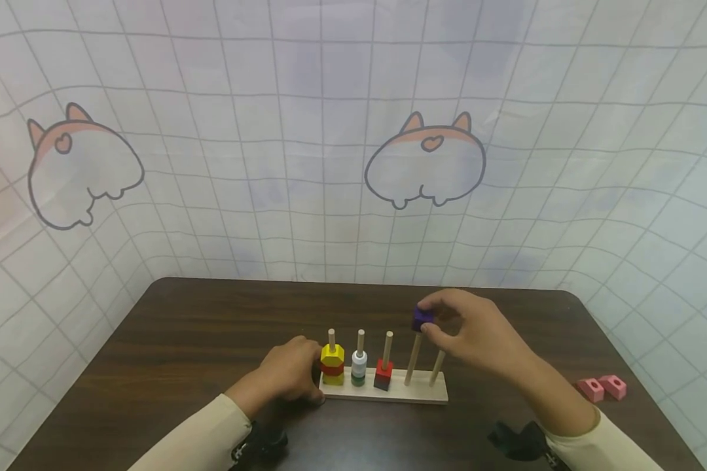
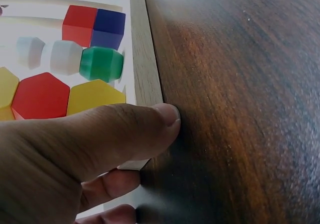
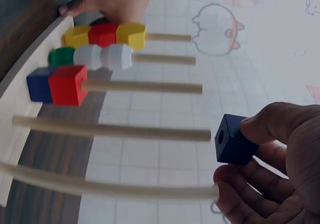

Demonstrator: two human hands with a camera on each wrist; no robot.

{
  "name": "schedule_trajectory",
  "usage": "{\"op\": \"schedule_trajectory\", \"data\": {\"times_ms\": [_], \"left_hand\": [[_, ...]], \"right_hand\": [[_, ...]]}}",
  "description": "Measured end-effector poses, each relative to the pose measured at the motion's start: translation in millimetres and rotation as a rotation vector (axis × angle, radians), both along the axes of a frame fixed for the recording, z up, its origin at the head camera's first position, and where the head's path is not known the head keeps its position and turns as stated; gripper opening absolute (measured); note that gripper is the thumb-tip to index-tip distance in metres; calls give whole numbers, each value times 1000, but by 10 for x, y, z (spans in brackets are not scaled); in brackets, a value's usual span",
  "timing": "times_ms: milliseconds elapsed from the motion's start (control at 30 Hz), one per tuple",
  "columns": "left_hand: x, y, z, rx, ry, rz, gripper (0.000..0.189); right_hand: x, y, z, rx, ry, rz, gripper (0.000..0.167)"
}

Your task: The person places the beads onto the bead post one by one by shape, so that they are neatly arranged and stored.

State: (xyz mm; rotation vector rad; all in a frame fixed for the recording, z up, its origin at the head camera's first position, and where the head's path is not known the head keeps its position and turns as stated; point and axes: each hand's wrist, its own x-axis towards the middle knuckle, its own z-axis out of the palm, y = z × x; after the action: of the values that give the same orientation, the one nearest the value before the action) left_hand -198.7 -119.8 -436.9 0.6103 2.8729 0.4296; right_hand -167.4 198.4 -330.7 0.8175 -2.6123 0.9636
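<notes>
A wooden peg stacker (image 1: 415, 392) with several upright pegs stands on the table. My left hand (image 1: 289, 369) grips its left end, the thumb (image 2: 145, 126) laid over the front edge of the base. My right hand (image 1: 477, 330) pinches a dark blue block (image 3: 235, 141) between thumb and fingers. The block's hole faces the tip of the fourth peg (image 3: 115, 128), close over it. Yellow and red hexagonal pieces (image 2: 41, 95) fill the leftmost peg. White pieces over a green one (image 2: 101, 64) sit on the second. A red cube (image 3: 69, 85) rests on a blue cube on the third.
The fifth peg (image 1: 438, 367), at the right end, bears no pieces. Two pink blocks (image 1: 602, 387) with holes lie on the dark wood table (image 1: 212, 327) at the right. A white gridded curtain (image 1: 306, 170) surrounds the table's back and sides.
</notes>
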Motion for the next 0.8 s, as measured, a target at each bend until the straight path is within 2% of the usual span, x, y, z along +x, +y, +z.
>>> {"op": "schedule_trajectory", "data": {"times_ms": [200, 433, 800], "left_hand": [[-6, 12, 5, -3, 3, -2, 45], [-11, 27, 15, -15, 5, 2, 45], [-20, 28, 2, -17, -4, 16, 49]], "right_hand": [[2, -126, -29, -7, -16, 18, 31], [1, -242, -69, 5, -44, 22, 44], [44, -410, -114, -53, -119, 21, 54]]}}
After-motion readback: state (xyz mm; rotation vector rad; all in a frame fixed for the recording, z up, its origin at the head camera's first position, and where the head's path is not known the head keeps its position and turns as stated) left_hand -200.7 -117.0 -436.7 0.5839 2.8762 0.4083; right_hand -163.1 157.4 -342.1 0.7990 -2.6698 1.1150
